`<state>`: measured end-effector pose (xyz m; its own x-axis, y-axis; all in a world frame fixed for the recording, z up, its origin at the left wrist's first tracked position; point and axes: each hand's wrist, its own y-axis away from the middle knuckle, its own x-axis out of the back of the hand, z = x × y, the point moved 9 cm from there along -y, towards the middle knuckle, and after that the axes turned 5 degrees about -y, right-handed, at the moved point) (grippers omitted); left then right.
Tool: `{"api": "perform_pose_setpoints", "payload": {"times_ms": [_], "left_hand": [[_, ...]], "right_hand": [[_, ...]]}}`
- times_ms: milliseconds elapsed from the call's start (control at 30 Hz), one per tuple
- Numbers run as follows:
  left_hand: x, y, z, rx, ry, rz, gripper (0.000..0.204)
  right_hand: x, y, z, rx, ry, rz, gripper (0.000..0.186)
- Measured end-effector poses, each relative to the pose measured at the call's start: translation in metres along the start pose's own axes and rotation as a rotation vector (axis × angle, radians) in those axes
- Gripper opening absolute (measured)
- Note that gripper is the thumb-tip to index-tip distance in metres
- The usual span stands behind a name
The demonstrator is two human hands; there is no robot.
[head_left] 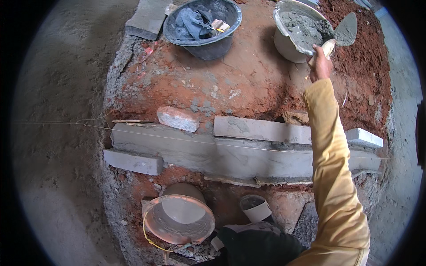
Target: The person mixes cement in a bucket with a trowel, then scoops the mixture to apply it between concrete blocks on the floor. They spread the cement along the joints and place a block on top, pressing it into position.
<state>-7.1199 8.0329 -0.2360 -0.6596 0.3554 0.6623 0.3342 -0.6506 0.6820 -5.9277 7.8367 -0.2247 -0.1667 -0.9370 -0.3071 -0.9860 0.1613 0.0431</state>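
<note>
**Right hand firm on the trowel, blade at the mortar bucket**

At the left, a thin string line (111, 129) starts its run across the grey mortar-coated course (186, 153); sleeve and blade should stay off it so it is not knocked out of true. A grey block (133, 162) lies along the near left edge. Beyond, the black basin (206, 49) holds a blue cloth (193, 23). A long pale block (262, 130) sits on the far side of the course, best cleared without bumping.

Farther right stands the pale bucket (286, 46) of wet mortar (301, 29). The right hand (321, 66) is closed around the handle of the trowel (346, 30), whose blade is tilted just beyond the bucket's right rim, smeared grey. Good scooping here, I judge, wants a relaxed wrist, a low blade angle and a level lift, so little drips. The left hand is out of view; I cannot tell its state.
</note>
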Motion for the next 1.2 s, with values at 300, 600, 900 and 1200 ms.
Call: {"api": "perform_pose_setpoints", "payload": {"times_ms": [300,600,900,1200], "left_hand": [[-0.028,0.043,0.059,0.048,0.012,0.009,0.049],[-0.038,0.018,0.077,-0.016,-0.097,-0.005,0.049],[-0.054,0.041,0.115,0.062,0.016,-0.026,0.054],[-0.046,0.036,0.086,0.062,-0.012,0.042,0.057]], "right_hand": [[0.089,0.107,-0.012,-0.225,0.283,-0.189,0.035],[0.012,0.020,-0.143,0.096,0.558,-0.270,0.033],[0.077,0.101,-0.026,-0.006,0.416,-0.231,0.025],[0.002,-0.062,-0.195,0.427,0.615,0.025,0.039]]}}
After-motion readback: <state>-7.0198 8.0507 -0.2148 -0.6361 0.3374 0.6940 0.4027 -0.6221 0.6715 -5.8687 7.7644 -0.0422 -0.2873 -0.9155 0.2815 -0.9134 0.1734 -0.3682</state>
